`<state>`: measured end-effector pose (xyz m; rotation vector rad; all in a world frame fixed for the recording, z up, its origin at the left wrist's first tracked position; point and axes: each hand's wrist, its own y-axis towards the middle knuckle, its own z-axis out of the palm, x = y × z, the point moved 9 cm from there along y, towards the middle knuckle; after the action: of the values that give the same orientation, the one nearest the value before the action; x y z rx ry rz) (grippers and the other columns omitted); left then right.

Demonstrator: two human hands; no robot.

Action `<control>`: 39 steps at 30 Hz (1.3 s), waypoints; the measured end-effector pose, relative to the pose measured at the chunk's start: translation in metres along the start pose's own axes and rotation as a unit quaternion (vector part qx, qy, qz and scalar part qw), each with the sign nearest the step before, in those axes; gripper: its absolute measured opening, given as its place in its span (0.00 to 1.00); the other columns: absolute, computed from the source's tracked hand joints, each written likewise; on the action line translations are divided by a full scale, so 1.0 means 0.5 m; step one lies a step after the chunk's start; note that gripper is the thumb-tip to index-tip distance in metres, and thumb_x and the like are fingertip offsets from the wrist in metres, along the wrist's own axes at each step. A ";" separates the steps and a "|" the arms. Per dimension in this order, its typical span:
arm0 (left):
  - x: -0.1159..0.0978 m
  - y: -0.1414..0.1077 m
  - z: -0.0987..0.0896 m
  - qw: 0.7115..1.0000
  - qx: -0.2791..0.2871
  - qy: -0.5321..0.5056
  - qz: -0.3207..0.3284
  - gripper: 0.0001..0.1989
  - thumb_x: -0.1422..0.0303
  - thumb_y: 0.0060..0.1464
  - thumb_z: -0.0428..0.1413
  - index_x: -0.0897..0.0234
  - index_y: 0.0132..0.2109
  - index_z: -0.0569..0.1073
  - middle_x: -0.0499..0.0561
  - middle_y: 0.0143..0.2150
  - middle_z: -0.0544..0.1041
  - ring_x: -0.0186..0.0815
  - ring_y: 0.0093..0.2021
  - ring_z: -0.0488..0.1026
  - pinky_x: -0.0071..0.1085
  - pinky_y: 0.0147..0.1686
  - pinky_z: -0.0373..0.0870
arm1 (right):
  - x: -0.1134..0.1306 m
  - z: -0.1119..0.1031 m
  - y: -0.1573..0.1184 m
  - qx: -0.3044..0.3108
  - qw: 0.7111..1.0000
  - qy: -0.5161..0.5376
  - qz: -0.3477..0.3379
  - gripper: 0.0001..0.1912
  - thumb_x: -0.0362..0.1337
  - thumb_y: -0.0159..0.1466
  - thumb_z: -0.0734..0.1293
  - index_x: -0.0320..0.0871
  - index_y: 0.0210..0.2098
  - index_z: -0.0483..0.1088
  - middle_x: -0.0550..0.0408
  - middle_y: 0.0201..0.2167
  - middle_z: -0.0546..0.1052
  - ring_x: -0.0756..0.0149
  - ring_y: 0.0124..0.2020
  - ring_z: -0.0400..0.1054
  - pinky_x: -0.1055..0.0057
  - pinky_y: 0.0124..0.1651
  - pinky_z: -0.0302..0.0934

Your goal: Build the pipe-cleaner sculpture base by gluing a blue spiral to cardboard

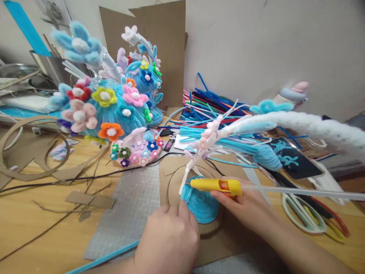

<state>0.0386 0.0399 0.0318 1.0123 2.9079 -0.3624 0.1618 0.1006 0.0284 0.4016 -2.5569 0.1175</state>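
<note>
My right hand (248, 207) is wrapped round a yellow hot glue gun (216, 185), with a long clear glue stick (285, 190) running out of its back to the right. The gun's nozzle points left, at the edge of a coiled light-blue pipe cleaner disc (203, 203) on a cardboard base. My left hand (169, 238) is closed at the disc's near left edge, fingertips pressed down. A blue pipe cleaner strand (107, 255) trails from under it to the lower left. White wrapped legs of a curved stem (196, 158) with pink petals stand at the disc's far edge.
Two blue pipe cleaner pieces with many flowers, the nearer one (118, 110) larger, stand at the left. Loose pipe cleaners (211, 102) lie at the back. Green-handled scissors (303, 213) and a phone (296, 158) are on the right. A black cable (85, 177) crosses the table.
</note>
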 end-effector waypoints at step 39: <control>-0.010 -0.012 -0.008 0.994 -0.098 0.051 0.026 0.08 0.75 0.53 0.55 0.71 0.38 0.78 0.61 0.34 0.79 0.42 0.26 0.77 0.32 0.21 0.73 | 0.045 0.019 -0.033 0.041 0.997 -0.039 -0.044 0.21 0.54 0.65 0.61 0.44 0.26 0.66 0.56 0.24 0.71 0.67 0.26 0.65 0.71 0.27 0.54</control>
<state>0.0388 0.0331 0.0375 1.1016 2.9256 -0.0216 0.1437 0.0774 0.0323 0.5603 -2.6120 0.1777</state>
